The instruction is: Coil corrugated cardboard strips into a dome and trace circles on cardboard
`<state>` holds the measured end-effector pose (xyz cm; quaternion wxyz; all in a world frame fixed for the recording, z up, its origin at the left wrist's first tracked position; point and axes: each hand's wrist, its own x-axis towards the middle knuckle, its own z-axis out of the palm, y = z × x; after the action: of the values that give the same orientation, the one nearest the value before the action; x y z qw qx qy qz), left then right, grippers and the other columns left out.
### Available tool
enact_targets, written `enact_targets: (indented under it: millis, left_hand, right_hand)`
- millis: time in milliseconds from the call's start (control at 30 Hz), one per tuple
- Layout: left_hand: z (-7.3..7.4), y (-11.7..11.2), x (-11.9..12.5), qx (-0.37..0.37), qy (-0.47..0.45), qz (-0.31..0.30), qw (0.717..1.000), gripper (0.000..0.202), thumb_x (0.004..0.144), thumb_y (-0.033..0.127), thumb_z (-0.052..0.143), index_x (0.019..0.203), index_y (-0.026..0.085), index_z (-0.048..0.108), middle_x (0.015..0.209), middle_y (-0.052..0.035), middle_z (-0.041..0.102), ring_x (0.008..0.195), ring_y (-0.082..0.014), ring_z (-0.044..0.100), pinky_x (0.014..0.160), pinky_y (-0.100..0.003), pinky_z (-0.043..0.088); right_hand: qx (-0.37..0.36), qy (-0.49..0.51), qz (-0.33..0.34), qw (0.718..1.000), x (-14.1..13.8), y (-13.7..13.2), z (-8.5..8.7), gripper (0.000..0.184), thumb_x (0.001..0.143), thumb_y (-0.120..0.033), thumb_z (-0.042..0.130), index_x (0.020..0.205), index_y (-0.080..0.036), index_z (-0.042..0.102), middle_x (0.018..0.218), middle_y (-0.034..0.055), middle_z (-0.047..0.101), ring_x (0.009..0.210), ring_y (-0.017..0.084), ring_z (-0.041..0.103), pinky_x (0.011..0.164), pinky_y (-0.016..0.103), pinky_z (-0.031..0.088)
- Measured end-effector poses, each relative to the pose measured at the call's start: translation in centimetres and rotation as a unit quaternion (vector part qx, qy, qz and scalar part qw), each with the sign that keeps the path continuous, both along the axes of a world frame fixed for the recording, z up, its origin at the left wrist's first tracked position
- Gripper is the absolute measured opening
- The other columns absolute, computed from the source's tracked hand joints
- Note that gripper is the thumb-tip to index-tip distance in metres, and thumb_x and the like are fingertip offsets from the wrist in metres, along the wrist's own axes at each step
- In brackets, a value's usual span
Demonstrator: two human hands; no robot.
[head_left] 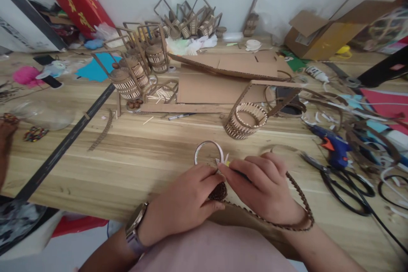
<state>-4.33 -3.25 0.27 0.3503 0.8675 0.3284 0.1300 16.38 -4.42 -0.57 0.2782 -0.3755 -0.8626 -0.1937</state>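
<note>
My left hand (188, 197), with a watch on its wrist, is closed round a rolled coil of corrugated cardboard strip (218, 192) at the near edge of the wooden table (134, 161). The strip's free end (299, 204) loops out to the right, round my right wrist. My right hand (261, 185) is closed too; its fingertips pinch at the top of the coil together with a small yellow-tipped thing I cannot make out. A roll of white tape (208, 153) lies just beyond both hands.
A round slatted cardboard basket (245, 121) stands behind the hands. Several finished baskets (137, 68) crowd the back. A blue glue gun (333, 146) and black scissors (347, 182) lie to the right. A long black ruler (70, 136) runs diagonally on the left. Another person's hand (4, 144) shows at the far left.
</note>
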Motion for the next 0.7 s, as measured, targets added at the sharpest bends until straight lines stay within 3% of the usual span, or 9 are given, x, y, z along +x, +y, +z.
enact_targets:
  millis: [267,400,533,633,700]
  left_hand:
    - [0.0,-0.2,0.3,0.024,0.012,0.012,1.0,0.031,0.086,0.025,0.075,0.114,0.016,0.063,0.114,-0.0092,0.065,0.108,-0.0264,0.06,0.099,-0.04,0.05]
    - [0.1,-0.3,0.4,0.041,0.008,0.016,0.999,0.034,0.084,0.027,0.077,0.112,0.014,0.064,0.11,-0.0088,0.066,0.105,-0.0253,0.061,0.096,-0.038,0.052]
    - [0.3,-0.5,0.3,0.047,-0.016,0.014,0.999,0.035,0.083,0.029,0.079,0.111,0.014,0.065,0.106,-0.0084,0.067,0.101,-0.0243,0.063,0.094,-0.036,0.054]
    - [0.0,-0.4,-0.1,0.022,-0.032,0.015,0.999,0.035,0.084,0.026,0.078,0.114,0.015,0.065,0.106,-0.0083,0.067,0.102,-0.0236,0.064,0.093,-0.035,0.055]
    - [-0.4,-0.1,-0.4,0.019,-0.031,0.03,0.999,0.037,0.086,0.019,0.074,0.121,0.017,0.063,0.121,-0.012,0.064,0.113,-0.0254,0.062,0.1,-0.038,0.053]
  right_hand:
    - [0.003,-0.025,-0.01,1.0,0.3,-0.3,0.0,0.022,0.093,-0.01,0.055,0.101,-0.023,0.07,0.087,0.002,0.072,0.083,0.02,0.057,0.077,0.039,0.038]
    - [-0.051,0.092,-0.045,0.993,-0.4,0.3,-1.0,0.01,0.092,-0.018,0.06,0.091,-0.023,0.069,0.082,0.0025,0.07,0.077,0.019,0.058,0.073,0.037,0.038]
    - [-0.143,0.29,-0.054,0.945,0.2,1.9,-1.8,0.011,0.085,-0.016,0.061,0.079,-0.024,0.067,0.079,0.0014,0.066,0.077,0.02,0.061,0.07,0.035,0.042]
    - [-0.144,0.376,-0.099,0.91,1.7,2.7,-1.5,0.013,0.089,-0.014,0.059,0.085,-0.025,0.065,0.084,0.0014,0.063,0.081,0.02,0.061,0.071,0.034,0.045]
    - [-0.143,0.411,-0.09,0.896,2.4,2.4,-0.7,0.012,0.09,-0.015,0.062,0.09,-0.026,0.066,0.088,0.0015,0.062,0.086,0.02,0.06,0.076,0.035,0.045]
